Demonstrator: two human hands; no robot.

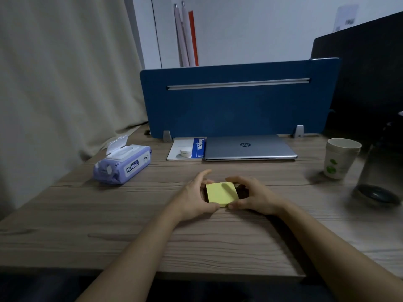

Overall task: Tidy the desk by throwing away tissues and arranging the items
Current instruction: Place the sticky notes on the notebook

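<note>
Wood-grain surface (109,225): brown planks, seen from the head camera, with both forearms reaching in over the near edge.
Sticky notes (220,194): yellow square pad lying on the surface about midway between the near and far edges, on top of something dark whose kind I cannot tell.
Left hand (196,197): curled around the pad's left side, thumb at its near edge, fingers spread above its far left corner.
Right hand (250,197): cupped around the pad's right side, thumb at the near edge just beside the left thumb, one finger resting across the yellow top.
Wet wipes pack (123,164): purple, toward the left edge, its white flip lid standing open.
Notebook (186,148): white and blue, at the far edge against the blue divider (235,101), with a small round white jar (185,152) on it.
Laptop (248,148): grey, closed, just right of the notebook, touching or overlapping it.
Paper cup (340,158): upright near the right edge.
Dark blurred object (379,175): right of the cup, too blurred to identify.
</note>
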